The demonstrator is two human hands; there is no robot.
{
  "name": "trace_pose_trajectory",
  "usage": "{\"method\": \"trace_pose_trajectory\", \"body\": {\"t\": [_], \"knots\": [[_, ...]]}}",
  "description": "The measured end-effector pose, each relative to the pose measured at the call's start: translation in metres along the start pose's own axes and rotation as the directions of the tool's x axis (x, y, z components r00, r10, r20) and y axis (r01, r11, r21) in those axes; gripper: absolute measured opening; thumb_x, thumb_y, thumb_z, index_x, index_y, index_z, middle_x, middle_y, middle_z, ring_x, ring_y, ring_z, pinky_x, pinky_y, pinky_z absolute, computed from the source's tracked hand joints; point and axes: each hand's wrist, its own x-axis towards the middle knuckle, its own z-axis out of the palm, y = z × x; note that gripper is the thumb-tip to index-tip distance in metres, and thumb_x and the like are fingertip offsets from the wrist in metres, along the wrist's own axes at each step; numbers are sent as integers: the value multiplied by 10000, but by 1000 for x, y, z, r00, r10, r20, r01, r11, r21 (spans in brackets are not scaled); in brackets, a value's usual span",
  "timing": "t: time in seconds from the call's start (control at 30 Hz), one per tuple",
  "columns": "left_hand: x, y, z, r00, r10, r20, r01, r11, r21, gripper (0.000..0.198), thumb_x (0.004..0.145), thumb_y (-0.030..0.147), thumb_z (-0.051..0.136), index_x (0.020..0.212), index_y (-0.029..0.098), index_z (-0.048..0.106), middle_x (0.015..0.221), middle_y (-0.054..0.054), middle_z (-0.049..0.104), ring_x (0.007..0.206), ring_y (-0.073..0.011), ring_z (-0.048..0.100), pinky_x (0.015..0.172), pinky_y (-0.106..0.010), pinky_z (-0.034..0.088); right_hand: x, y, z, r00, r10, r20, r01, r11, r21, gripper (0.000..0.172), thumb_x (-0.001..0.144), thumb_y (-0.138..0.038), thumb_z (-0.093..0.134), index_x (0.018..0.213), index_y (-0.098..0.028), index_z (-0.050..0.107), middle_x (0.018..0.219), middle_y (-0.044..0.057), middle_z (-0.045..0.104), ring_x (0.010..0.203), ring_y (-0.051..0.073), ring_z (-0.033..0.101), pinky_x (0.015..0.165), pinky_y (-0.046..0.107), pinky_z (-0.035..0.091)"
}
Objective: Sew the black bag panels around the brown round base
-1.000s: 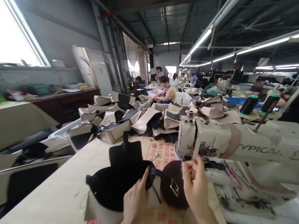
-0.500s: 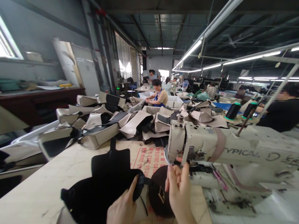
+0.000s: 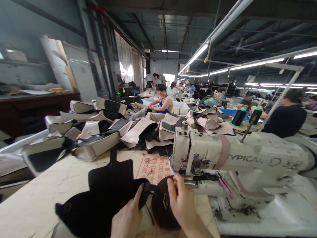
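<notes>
My left hand (image 3: 128,211) is closed on the edge of a black bag piece (image 3: 104,195), its index finger stretched along a black strap part. The bag piece lies spread on the sewing table, with a narrow tab standing up at its far end. Beside it, close to the sewing machine (image 3: 198,148), is a dark brown round piece (image 3: 160,211) with a small gold-coloured frame on it. My right hand (image 3: 182,198) is closed at the upper right edge of the round piece, just in front of the machine head. Whatever sits between its fingertips is hidden.
Cream and black unfinished bags (image 3: 99,142) are heaped behind the table (image 3: 32,205). Two black thread cones (image 3: 239,117) stand behind the machine. A co-worker in a blue apron (image 3: 163,102) sits beyond the heap; another person in black (image 3: 287,114) is at the right.
My right hand has come down from beside the machine's needle area to the round piece's edge. My left hand keeps its hold on the bag piece. The view has turned slightly right.
</notes>
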Motion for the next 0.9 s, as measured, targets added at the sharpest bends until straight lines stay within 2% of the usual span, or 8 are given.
{"method": "trace_pose_trajectory", "body": {"t": [0.1, 0.23, 0.3, 0.4, 0.5, 0.57, 0.73, 0.9], "knots": [[6, 0, -9, 1000, -20, 4, 20, 1000, 6, 669, 740, 87, 344, 1374, 299, 300, 942, -43, 685, 815, -212, 646, 603, -266, 398, 3, 13, -29, 961, -220, 170, 256, 937, -238, 192, 914, -324, 419, 965, -176, 531, 618, 0, 588, 512, 135, 561, 493, 223, 386], [-11, -28, -20, 990, -130, -51, 129, 992, -18, 631, 780, 138, 350, 1370, 351, 280, 1053, -16, 660, 866, -205, 640, 615, -252, 413, -11, 13, -49, 969, -243, 40, 246, 942, -231, 234, 900, -228, 434, 1117, -162, 494, 864, 48, 639, 703, 136, 611, 622, 232, 467], [-28, -41, -22, 986, -137, -92, 134, 990, -31, 625, 787, 136, 349, 1369, 354, 280, 1100, 5, 642, 872, -186, 636, 631, -239, 422, -22, 10, -41, 962, -250, 108, 266, 946, -185, 286, 898, -143, 364, 1158, -171, 479, 1011, 68, 615, 826, 133, 613, 690, 222, 486], [-50, -43, -23, 981, -91, -173, 85, 995, -46, 642, 763, 88, 358, 1361, 319, 322, 1116, 11, 633, 858, -166, 631, 651, -220, 432, -30, 6, -16, 889, -231, 396, 316, 935, -163, 430, 884, -96, 286, 1295, -175, 382, 1206, 100, 515, 967, 161, 581, 739, 239, 497], [-57, -28, -26, 968, -104, -228, 101, 995, -24, 648, 746, 71, 380, 1349, 305, 354, 1061, -3, 656, 795, -168, 634, 634, -221, 438, -20, 0, 0, 816, -200, 542, 304, 946, -108, 372, 899, -163, 347, 1262, -179, 424, 1066, 74, 581, 820, 156, 611, 664, 233, 495], [-52, -15, -31, 966, -92, -241, 95, 996, 1, 655, 741, 67, 391, 1345, 316, 359, 1026, -2, 666, 776, -172, 634, 608, -221, 435, -11, -1, -3, 808, -222, 547, 281, 959, -26, 234, 908, -218, 390, 1078, -201, 550, 919, 27, 602, 748, 132, 601, 650, 214, 477], [-18, 18, -56, 920, 135, -368, -139, 990, 18, 706, 698, 42, 429, 1339, 331, 368, 945, 9, 662, 780, -151, 611, 674, -217, 411, 3, 8, -18, 962, -228, 151, 232, 973, -8, 176, 908, -223, 433, 854, -190, 598, 783, 3, 617, 730, 94, 597, 672, 174, 463], [23, 50, -88, 883, 271, -382, -250, 963, 105, 766, 679, 41, 440, 1363, 355, 299, 704, 27, 585, 692, -148, 575, 610, -226, 357, 5, 17, 3, 963, -147, -227, 109, 979, -173, 165, 899, -191, 450, 891, -123, 601, 751, 58, 650, 624, 124, 616, 595, 208, 462]]}}
